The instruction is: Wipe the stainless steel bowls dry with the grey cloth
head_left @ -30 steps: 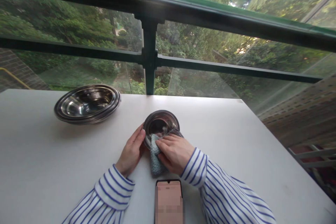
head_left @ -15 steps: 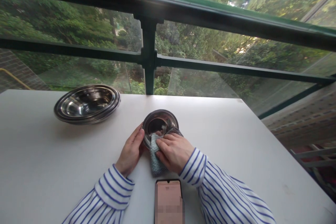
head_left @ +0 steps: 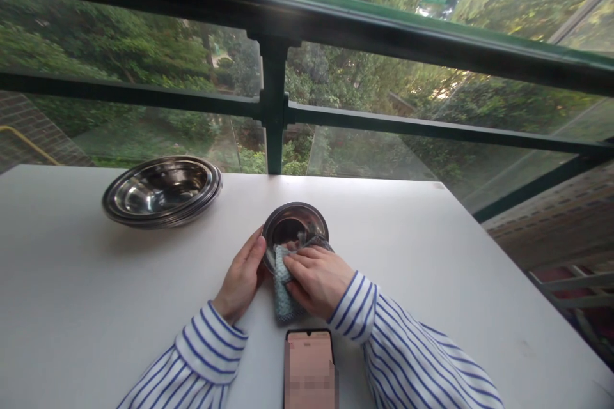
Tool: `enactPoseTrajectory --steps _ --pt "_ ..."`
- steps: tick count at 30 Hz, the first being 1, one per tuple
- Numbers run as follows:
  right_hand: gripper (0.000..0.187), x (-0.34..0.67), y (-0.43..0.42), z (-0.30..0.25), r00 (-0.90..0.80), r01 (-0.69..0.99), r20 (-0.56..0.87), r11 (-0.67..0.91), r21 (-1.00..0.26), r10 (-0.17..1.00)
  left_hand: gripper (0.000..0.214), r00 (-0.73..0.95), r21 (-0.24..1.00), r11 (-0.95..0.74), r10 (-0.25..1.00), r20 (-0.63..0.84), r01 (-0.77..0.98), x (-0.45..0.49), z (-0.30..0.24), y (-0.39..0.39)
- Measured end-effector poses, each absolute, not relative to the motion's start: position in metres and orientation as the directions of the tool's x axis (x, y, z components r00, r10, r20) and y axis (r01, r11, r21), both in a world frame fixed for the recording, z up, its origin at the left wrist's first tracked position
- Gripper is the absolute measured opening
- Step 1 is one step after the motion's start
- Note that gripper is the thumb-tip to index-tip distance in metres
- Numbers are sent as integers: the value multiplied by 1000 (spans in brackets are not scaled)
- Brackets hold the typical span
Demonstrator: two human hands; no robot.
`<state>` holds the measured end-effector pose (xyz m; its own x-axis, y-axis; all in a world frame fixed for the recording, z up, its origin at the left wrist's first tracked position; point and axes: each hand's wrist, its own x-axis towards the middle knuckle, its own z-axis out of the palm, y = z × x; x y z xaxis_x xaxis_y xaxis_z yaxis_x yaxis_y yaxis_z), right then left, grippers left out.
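A small round steel bowl stands on the white table in front of me. My left hand grips its left side, thumb at the rim and the other fingers partly hidden behind the wall. My right hand is closed on a grey-blue textured cloth and presses it against the near inside and rim of the bowl. Part of the cloth hangs over the near edge toward the table; a darker part shows beyond my fingers.
A stack of larger steel bowls sits at the back left of the white table. Close to me, between my forearms, lies a phone with its screen lit. A dark green railing with glass panels runs behind the table.
Both hands keep their hold on the bowl and the cloth. The right fingers and cloth have shifted only very slightly; the whole view has moved a little.
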<state>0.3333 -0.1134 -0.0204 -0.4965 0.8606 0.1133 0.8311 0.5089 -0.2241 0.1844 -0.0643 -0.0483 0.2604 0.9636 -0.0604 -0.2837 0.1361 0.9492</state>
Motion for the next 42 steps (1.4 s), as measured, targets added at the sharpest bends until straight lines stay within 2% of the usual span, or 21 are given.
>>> enactPoseTrajectory --steps 5,8,12,17,20,26,33,42 --pt "48 324 -114 -29 -483 797 214 528 -295 849 47 315 950 135 948 -42 -280 183 -49 -65" --pt "51 319 -115 -31 -467 792 226 518 -324 855 47 360 943 147 932 -31 -299 182 -49 -66" --pt "49 320 -113 -30 -487 808 170 516 -284 857 47 335 955 137 941 -43 -262 182 -48 -65" --pt "38 328 -112 -24 -485 839 129 502 -211 865 47 271 967 82 962 -15 -239 182 -48 -63" --pt "34 331 -114 -21 -487 841 105 498 -212 867 47 259 969 77 966 -14 -236 183 -48 -63" --pt "48 323 -115 -28 -478 812 197 516 -273 856 44 307 969 111 951 -40 -219 183 -49 -64" --pt "30 336 -118 -18 -499 839 110 511 -187 859 45 211 971 87 977 -39 -223 186 -48 -64" --pt "21 363 -104 -10 -428 897 104 436 -74 898 46 301 970 107 953 -37 -219 186 -52 -63"
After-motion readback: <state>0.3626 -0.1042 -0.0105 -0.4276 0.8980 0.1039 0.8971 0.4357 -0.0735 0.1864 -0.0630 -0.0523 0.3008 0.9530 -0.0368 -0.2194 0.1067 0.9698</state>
